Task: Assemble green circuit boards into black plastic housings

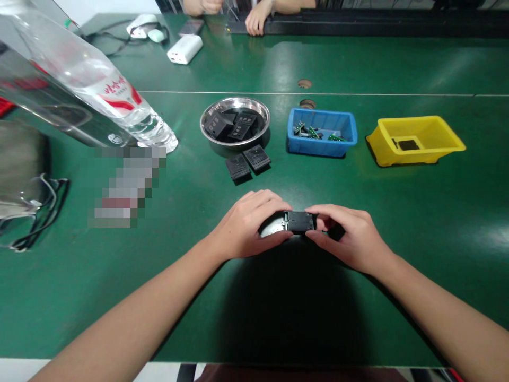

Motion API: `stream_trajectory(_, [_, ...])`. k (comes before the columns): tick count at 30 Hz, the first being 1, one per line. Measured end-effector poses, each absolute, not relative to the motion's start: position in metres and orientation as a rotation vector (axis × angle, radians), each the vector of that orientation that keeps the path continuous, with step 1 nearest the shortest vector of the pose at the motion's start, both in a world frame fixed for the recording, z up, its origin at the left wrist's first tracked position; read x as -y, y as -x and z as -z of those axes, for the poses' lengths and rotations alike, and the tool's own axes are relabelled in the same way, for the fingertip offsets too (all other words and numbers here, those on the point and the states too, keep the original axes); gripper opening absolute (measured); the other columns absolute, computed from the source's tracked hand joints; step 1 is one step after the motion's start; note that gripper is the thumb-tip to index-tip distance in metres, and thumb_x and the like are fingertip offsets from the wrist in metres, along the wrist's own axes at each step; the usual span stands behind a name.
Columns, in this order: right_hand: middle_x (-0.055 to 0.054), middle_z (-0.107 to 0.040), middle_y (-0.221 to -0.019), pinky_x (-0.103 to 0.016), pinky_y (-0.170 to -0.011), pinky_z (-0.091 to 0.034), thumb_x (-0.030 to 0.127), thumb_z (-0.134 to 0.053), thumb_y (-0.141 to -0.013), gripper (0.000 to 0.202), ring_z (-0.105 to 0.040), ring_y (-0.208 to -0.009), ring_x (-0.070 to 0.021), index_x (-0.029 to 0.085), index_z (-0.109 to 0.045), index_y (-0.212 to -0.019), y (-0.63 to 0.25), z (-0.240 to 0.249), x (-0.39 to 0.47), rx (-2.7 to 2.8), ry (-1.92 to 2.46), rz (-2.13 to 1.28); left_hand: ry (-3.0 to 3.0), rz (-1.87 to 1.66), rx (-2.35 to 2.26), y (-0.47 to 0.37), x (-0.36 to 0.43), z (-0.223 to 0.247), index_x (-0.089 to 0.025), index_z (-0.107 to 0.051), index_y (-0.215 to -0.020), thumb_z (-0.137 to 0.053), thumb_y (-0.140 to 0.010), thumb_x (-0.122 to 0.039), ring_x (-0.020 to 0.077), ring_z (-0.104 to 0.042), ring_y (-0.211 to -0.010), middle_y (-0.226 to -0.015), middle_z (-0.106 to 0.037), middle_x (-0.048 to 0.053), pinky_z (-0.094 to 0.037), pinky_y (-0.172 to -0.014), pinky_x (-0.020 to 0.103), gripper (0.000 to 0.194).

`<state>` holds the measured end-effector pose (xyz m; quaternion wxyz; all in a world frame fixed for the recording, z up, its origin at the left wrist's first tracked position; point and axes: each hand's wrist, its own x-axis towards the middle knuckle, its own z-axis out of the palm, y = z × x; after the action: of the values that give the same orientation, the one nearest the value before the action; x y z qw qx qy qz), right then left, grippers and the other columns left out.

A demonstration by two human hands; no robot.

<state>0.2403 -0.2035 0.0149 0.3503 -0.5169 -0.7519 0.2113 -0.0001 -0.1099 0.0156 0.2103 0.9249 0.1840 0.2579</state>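
Both my hands hold a small black plastic housing [301,222] low over the green table. My left hand [254,222] grips its left end, thumb below and fingers above, where a pale, shiny part shows inside the palm. From the other side, my right hand [350,233] pinches the right end between thumb and fingers. What lies under the fingers is hidden. Beyond my left hand, two black plastic covers [248,163] lie on the table. Several similar black pieces [234,126] fill a round metal bowl [207,132] behind them.
A blue bin [323,147] holds green circuit boards [312,132]; a yellow bin [417,155] holds a black piece. Left are a water bottle [115,95], a dark tumbler [59,101] and a bag [24,159]. Across the table are a white power bank [185,49] and another person's hand [259,17].
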Motion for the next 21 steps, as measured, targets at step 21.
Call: stream_trajectory(21, [0.001, -0.067, -0.074, -0.025, -0.062, -0.048, 0.028, -0.067, -0.095, 0.024, -0.062, -0.063, -0.0134, 0.021, -0.069, -0.118, -0.2412, -0.0159, 0.2029, 1.98, 1.375, -0.602, -2.558, -0.674, -0.556, 0.0003, 0.1109, -0.0169, -0.018, -0.067, -0.111, -0.068, -0.093, -0.032, 0.0207, -0.069, -0.097, -0.103, -0.072, 0.008, -0.055, -0.083, 0.032, 0.024])
